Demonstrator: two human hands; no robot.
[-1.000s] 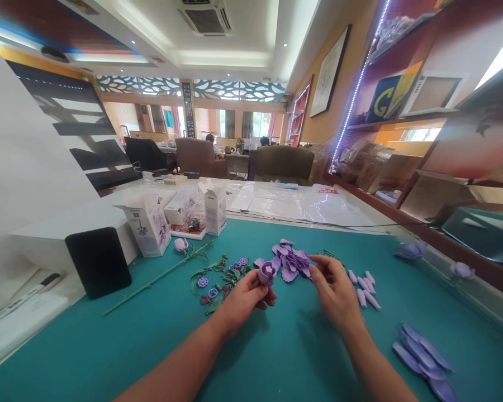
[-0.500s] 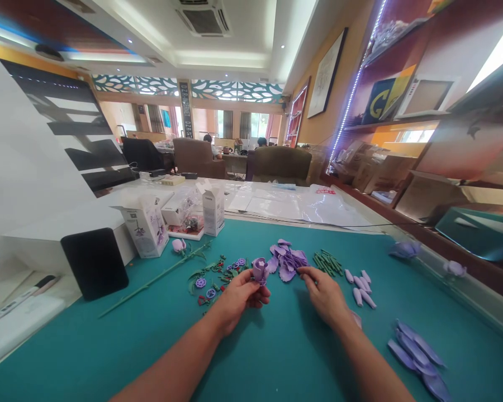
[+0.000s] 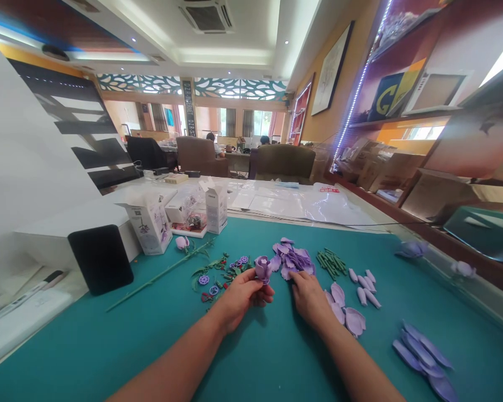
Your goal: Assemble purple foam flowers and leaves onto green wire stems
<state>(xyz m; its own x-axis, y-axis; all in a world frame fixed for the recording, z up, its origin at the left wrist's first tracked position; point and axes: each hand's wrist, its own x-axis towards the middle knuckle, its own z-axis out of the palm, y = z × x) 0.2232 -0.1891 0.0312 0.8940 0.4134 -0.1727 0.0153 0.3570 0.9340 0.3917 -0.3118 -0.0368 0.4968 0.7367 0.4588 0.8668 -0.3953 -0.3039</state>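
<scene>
A small purple toy flower (image 3: 262,269) with cupped petals is upright in my left hand (image 3: 243,296), pinched between thumb and fingers. My right hand (image 3: 310,297) is at the near edge of a heap of loose purple petals (image 3: 295,258), its fingers bent and close together with the tips against the petals. Whether a petal is between them is hidden. Several paler petals (image 3: 354,321) lie right beside that hand, partly behind its wrist. Left of my left hand, small green, red and purple pieces (image 3: 213,273) are scattered on the green mat (image 3: 251,357).
Green stem pieces (image 3: 331,262), pale lilac tapered pieces (image 3: 366,287) and long purple petals (image 3: 421,352) lie to the right. On the left are a long green stem (image 3: 159,278), a pink bud (image 3: 182,243), a black tablet-like panel (image 3: 100,259) and open boxes (image 3: 148,223).
My right hand has moved left and slightly nearer, from the heap's right side to its front edge, uncovering the paler petals. My left hand still holds the flower. The view has shifted slightly.
</scene>
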